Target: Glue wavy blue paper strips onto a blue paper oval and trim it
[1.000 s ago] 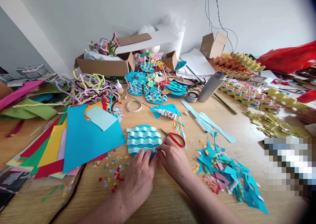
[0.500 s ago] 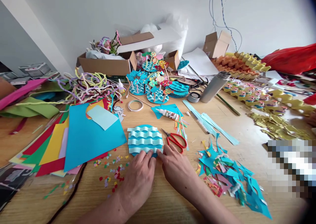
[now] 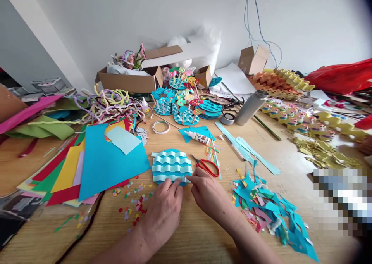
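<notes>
A round blue paper disc (image 3: pixel 171 159) lies flat on the table in front of me, crossed by several wavy light-blue paper strips (image 3: pixel 168 177). My left hand (image 3: pixel 166 202) is closed, its fingertips pressed together on the disc's near edge and the lowest strip. At that strip's right end, my right hand (image 3: pixel 205 188) presses with the index finger while its other fingers are curled. The fingertips partly hide the near edge. Just beyond the right hand lie red-handled scissors (image 3: pixel 207 166). A white glue bottle (image 3: pixel 198 137) rests on a blue paper scrap farther back.
Coloured paper sheets (image 3: pixel 114 171) are stacked at left. Blue paper scraps (image 3: pixel 271 204) spread at right. Behind stand finished fish-and-wave crafts (image 3: pixel 186 114), a tape roll (image 3: pixel 161 127), a grey flask (image 3: pixel 251 108) and a cardboard box (image 3: pixel 128 81). Light-blue strips (image 3: pixel 247 149) lie right of the glue.
The view has shifted slightly. My right index fingertip lies a little differently on the end of the lowest strip; my left hand stays in place on the disc.
</notes>
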`<state>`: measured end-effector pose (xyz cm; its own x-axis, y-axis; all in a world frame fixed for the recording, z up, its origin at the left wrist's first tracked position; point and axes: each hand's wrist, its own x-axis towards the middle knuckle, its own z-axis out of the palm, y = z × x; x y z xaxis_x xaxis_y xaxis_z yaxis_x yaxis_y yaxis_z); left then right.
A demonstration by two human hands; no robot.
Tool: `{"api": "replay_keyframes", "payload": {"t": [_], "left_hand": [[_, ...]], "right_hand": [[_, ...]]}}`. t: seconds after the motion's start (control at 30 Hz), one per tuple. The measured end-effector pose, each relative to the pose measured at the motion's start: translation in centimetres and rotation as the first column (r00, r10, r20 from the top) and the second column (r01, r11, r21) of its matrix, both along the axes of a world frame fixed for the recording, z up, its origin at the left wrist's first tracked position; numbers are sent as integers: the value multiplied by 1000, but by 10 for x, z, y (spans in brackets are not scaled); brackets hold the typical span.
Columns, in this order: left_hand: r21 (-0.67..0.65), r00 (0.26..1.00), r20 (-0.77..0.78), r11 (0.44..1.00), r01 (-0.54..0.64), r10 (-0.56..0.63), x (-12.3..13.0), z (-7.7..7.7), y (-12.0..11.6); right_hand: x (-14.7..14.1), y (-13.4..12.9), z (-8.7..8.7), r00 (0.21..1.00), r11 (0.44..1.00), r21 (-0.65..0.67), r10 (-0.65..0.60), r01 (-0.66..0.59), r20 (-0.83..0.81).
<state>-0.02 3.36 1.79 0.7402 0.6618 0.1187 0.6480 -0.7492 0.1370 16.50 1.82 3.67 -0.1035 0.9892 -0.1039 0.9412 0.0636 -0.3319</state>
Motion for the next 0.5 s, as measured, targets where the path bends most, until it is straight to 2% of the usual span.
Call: {"api": "replay_keyframes", "payload": {"t": [0.17,0.37,0.5], "left_hand": [[-42,1000,-22,999,-1,0,-1,3,1],[-105,994,-107,995,3,-14,2,11,2],[-81,992,-122,997,1,-11,4,14,1]], "right_hand": [[-7,-2,1,997,999,-41,23,-20,78],[-16,-4,-3,956,988,-23,154,-153,250],[-14,-2,-6,943,979,-21,200,-201,266]]}}
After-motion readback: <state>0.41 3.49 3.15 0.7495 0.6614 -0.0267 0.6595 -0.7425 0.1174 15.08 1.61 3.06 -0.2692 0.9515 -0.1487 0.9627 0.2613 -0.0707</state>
